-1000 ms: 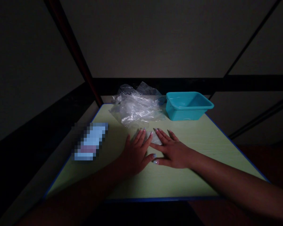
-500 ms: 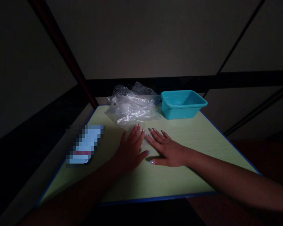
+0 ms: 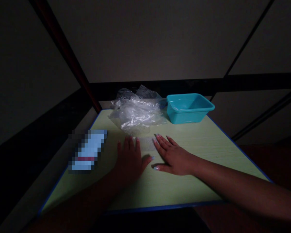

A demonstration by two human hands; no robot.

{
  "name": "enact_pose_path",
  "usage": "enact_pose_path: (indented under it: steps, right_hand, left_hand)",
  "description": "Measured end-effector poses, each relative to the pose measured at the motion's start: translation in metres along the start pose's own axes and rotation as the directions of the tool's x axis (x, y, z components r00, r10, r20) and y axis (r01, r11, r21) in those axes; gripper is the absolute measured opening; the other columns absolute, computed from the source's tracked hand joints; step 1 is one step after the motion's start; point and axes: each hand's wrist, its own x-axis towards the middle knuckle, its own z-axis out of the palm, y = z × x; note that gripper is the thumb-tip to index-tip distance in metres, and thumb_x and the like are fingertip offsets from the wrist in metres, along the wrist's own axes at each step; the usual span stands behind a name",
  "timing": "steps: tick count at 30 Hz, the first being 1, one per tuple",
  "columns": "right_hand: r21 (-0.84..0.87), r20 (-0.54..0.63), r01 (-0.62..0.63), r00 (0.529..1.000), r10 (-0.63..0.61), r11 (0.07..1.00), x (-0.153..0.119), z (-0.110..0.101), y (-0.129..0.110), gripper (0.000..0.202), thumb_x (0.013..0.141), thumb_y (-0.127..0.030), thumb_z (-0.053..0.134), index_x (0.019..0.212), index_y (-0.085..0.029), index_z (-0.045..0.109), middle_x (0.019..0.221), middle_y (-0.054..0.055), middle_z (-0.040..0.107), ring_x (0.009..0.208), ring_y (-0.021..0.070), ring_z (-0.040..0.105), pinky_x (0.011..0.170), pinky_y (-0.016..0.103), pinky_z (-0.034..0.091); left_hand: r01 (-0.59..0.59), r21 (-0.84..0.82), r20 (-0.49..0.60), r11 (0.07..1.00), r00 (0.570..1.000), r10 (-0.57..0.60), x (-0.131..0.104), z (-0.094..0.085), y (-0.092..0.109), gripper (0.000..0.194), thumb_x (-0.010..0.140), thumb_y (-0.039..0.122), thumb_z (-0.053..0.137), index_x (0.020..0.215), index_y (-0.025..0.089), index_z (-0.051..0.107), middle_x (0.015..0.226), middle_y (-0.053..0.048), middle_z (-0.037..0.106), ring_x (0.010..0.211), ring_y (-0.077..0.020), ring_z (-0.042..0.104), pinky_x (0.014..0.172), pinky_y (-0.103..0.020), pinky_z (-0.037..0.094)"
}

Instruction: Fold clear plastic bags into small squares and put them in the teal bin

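Observation:
Palm down, my left hand (image 3: 129,158) lies with its fingers stretched out and the thumb pointing right. My right hand (image 3: 173,155) is also flat on the pale green table (image 3: 165,191), fingers spread towards the far side. Between the two hands lies a small, clear plastic piece (image 3: 147,144), flat and faint against the tabletop; its exact kind is hard to make out. Fingers of both hands rest at its edges. Beyond the fingertips sits a crumpled heap of clear plastic bags (image 3: 138,111).
A turquoise plastic basin (image 3: 188,113) stands at the far right of the table. On the left lies a phone-shaped, blurred-out object (image 3: 89,150). The table has a blue edge, and a panelled wall (image 3: 155,42) rises behind it.
My left hand has slid left and slightly nearer, away from my right hand, so the clear plastic piece between them shows more. My right hand has hardly moved.

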Motion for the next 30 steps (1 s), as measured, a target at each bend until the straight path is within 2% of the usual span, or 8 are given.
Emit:
enact_pose_path:
  steps: [2,4,7,10,15,20,24,30]
  right_hand:
    - [0.0,0.003,0.003,1.0,-0.003,1.0,0.0,0.0,0.0,0.099,0.089,-0.07,0.037,0.15,0.003,0.013,0.153,0.033,0.004,0.144,0.0371,-0.002,0.114,0.058,0.008]
    - [0.012,0.0,0.021,1.0,-0.021,1.0,0.0,0.0,0.0,0.098,0.089,-0.069,0.039,0.151,0.002,0.014,0.153,0.033,0.004,0.144,0.0373,-0.002,0.114,0.059,0.006]
    - [0.039,-0.014,0.069,0.998,-0.069,0.997,-0.001,0.001,0.001,0.095,0.088,-0.067,0.043,0.151,-0.001,0.018,0.154,0.03,0.005,0.145,0.037,-0.001,0.113,0.061,0.004]
    - [0.057,-0.01,0.113,0.994,-0.113,0.992,-0.001,0.003,0.001,0.089,0.087,-0.062,0.051,0.152,-0.01,0.02,0.156,0.026,0.007,0.145,0.0359,0.001,0.112,0.064,0.004]
    - [0.074,0.002,0.111,0.994,-0.112,0.991,0.0,0.004,-0.001,0.086,0.085,-0.061,0.055,0.152,-0.018,0.024,0.158,0.022,0.007,0.145,0.0365,-0.002,0.111,0.065,0.004]
    - [0.081,0.005,0.094,0.995,-0.095,0.992,-0.001,0.0,-0.003,0.084,0.085,-0.061,0.055,0.151,-0.015,0.029,0.157,0.024,0.005,0.145,0.0361,-0.004,0.111,0.064,0.005]
    - [0.066,0.021,0.086,0.996,-0.087,0.994,-0.002,-0.002,-0.003,0.081,0.086,-0.06,0.055,0.15,-0.016,0.032,0.157,0.024,0.004,0.145,0.0353,-0.003,0.112,0.062,0.005]
    - [0.076,0.024,0.088,0.996,-0.09,0.993,-0.002,-0.002,-0.004,0.086,0.086,-0.064,0.052,0.152,-0.016,0.023,0.155,0.027,0.001,0.144,0.0364,-0.007,0.111,0.063,0.004]
  left_hand:
    - [-0.056,-0.044,-0.018,0.997,0.998,0.055,0.002,-0.003,-0.002,0.078,0.091,0.056,0.046,0.145,0.001,0.036,0.15,-0.032,0.028,0.141,-0.0451,0.024,0.106,-0.07,0.021]
    - [-0.189,-0.116,-0.03,0.975,0.982,0.186,0.003,-0.006,-0.003,0.074,0.092,0.055,0.044,0.148,0.007,0.032,0.155,-0.026,0.021,0.144,-0.04,0.018,0.107,-0.067,0.021]
    - [-0.429,-0.241,-0.081,0.871,0.903,0.422,0.004,-0.005,-0.003,0.078,0.094,0.06,0.036,0.151,0.009,0.023,0.157,-0.021,0.017,0.146,-0.0338,0.015,0.112,-0.061,0.02]
    - [-0.534,-0.335,-0.129,0.777,0.842,0.523,0.003,0.003,-0.001,0.082,0.093,0.064,0.03,0.153,0.011,0.015,0.158,-0.019,0.014,0.147,-0.0327,0.011,0.114,-0.058,0.019]
    - [-0.494,-0.38,-0.111,0.782,0.864,0.491,0.005,0.012,0.002,0.086,0.089,0.071,0.032,0.153,0.015,0.017,0.159,-0.019,0.01,0.146,-0.0407,0.004,0.11,-0.063,0.02]
    - [-0.414,-0.379,-0.002,0.828,0.895,0.447,0.005,0.004,0.003,0.081,0.092,0.063,0.036,0.153,0.014,0.017,0.157,-0.022,0.016,0.144,-0.0428,0.009,0.11,-0.063,0.021]
    - [-0.369,-0.359,0.013,0.857,0.916,0.4,0.003,-0.002,0.005,0.078,0.092,0.058,0.044,0.153,0.018,0.018,0.158,-0.022,0.015,0.144,-0.0437,0.011,0.109,-0.064,0.022]
    - [-0.222,-0.273,0.069,0.936,0.966,0.249,0.0,-0.005,0.007,0.076,0.091,0.057,0.047,0.153,0.023,0.02,0.157,-0.025,0.017,0.142,-0.0484,0.014,0.103,-0.069,0.025]
